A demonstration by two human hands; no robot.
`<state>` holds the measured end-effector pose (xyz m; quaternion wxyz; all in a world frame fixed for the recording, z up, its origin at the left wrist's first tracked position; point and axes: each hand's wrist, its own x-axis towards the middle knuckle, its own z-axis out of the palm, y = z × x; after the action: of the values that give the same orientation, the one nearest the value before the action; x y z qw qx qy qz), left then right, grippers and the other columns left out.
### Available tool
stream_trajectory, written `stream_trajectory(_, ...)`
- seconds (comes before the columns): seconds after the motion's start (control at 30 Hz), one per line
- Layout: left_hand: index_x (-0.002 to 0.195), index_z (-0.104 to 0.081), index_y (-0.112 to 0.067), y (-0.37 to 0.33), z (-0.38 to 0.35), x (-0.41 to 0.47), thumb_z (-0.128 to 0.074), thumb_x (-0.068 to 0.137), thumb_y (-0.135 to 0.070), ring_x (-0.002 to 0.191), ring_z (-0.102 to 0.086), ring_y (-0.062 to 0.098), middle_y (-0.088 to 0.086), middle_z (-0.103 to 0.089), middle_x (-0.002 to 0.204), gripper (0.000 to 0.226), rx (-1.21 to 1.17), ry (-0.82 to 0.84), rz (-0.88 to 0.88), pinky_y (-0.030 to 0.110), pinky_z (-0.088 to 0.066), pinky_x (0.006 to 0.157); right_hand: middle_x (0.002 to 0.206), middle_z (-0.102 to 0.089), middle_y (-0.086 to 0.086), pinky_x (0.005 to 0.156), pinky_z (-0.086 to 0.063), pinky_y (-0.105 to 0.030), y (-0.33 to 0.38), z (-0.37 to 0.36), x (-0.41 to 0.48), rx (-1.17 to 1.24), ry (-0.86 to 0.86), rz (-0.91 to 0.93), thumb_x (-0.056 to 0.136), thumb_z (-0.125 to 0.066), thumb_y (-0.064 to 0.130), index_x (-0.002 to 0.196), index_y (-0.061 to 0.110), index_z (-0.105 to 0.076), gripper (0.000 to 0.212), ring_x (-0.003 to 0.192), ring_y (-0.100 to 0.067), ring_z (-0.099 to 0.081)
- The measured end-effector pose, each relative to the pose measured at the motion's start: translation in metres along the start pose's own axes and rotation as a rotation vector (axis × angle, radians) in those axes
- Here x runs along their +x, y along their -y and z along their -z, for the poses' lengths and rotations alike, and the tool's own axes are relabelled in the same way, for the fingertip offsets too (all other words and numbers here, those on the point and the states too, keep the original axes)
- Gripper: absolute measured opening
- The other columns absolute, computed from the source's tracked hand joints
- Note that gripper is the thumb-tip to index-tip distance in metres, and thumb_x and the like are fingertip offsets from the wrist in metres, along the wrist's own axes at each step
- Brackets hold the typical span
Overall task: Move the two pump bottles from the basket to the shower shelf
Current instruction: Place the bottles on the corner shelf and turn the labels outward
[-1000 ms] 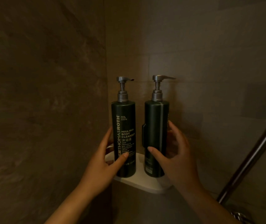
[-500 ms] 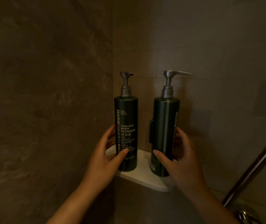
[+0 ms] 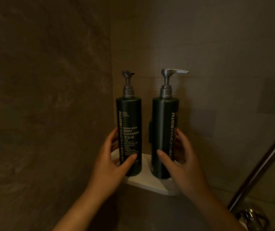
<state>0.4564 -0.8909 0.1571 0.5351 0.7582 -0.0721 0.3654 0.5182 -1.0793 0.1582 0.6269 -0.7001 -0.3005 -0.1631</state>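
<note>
Two dark green pump bottles stand upright on a white corner shower shelf (image 3: 146, 182). The left bottle (image 3: 130, 119), labelled body cleanser, has my left hand (image 3: 110, 164) wrapped around its lower part, thumb across the front. Around the lower part of the right bottle (image 3: 164, 124) curls my right hand (image 3: 181, 164), thumb on the front and fingers behind. Its pump spout points right; its label faces right. No basket is in view.
Brown tiled walls (image 3: 50, 97) meet in the corner behind the shelf. A slanted metal rail (image 3: 263, 165) runs up at the right, with a chrome fitting (image 3: 251, 217) at its lower end.
The right bottle has been turned on the shelf, so its label and spout now face more to the right. Both hands stay on the bottles. The view has shifted slightly.
</note>
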Motion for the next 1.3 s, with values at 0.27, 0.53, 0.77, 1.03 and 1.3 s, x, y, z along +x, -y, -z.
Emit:
stream_trajectory(0.27,0.123,-0.027,-0.061,0.004,-0.005,-0.002,-0.075,0.07,-0.021,0.108,-0.041,-0.023,-0.03,-0.041,0.124,0.082,0.076,-0.037,-0.042,0.0,-0.042,0.07,0.117,-0.045,0.03,0.072,-0.047,-0.011,0.002,-0.003,0.0,-0.052,-0.041,0.007,0.055,-0.071,0.058,0.117,0.058,-0.035,0.071,0.106,0.01,-0.049)
stream_trajectory(0.53,0.125,-0.024,-0.065,-0.004,-0.01,-0.011,-0.07,0.06,-0.05,0.113,-0.039,-0.019,-0.033,-0.04,0.127,0.081,0.178,-0.118,-0.005,0.014,-0.041,0.079,0.118,-0.05,0.029,0.079,-0.046,-0.018,-0.006,0.004,0.006,0.013,0.085,0.004,0.07,-0.076,0.033,0.127,0.05,-0.036,0.072,0.104,0.016,-0.049)
stream_trajectory(0.77,0.125,-0.028,-0.062,-0.002,-0.014,-0.013,-0.069,0.062,-0.042,0.111,-0.042,-0.018,-0.033,-0.044,0.123,0.077,0.169,-0.142,-0.017,0.004,-0.045,0.07,0.125,-0.049,0.019,0.085,-0.048,-0.023,-0.009,0.005,0.007,0.022,0.118,0.044,0.061,-0.073,0.047,0.128,0.045,-0.036,0.076,0.112,0.002,-0.05)
stream_trajectory(1.03,0.126,-0.032,-0.06,0.001,-0.012,-0.011,-0.07,0.061,-0.05,0.116,-0.046,-0.007,-0.032,-0.047,0.126,0.077,0.158,-0.14,-0.013,0.017,-0.047,0.081,0.116,-0.05,0.028,0.071,-0.043,-0.002,-0.007,0.003,0.01,-0.015,0.122,0.034,0.066,-0.078,0.035,0.117,0.053,-0.038,0.067,0.103,0.02,-0.046)
stream_trajectory(1.3,0.119,-0.029,-0.063,0.001,-0.008,-0.002,-0.071,0.061,-0.044,0.112,-0.045,-0.009,-0.025,-0.044,0.127,0.075,0.159,-0.113,0.028,0.02,-0.046,0.083,0.115,-0.048,0.03,0.075,-0.041,-0.013,-0.003,-0.004,0.009,-0.038,0.065,0.015,0.061,-0.075,0.044,0.118,0.056,-0.036,0.07,0.106,0.015,-0.046)
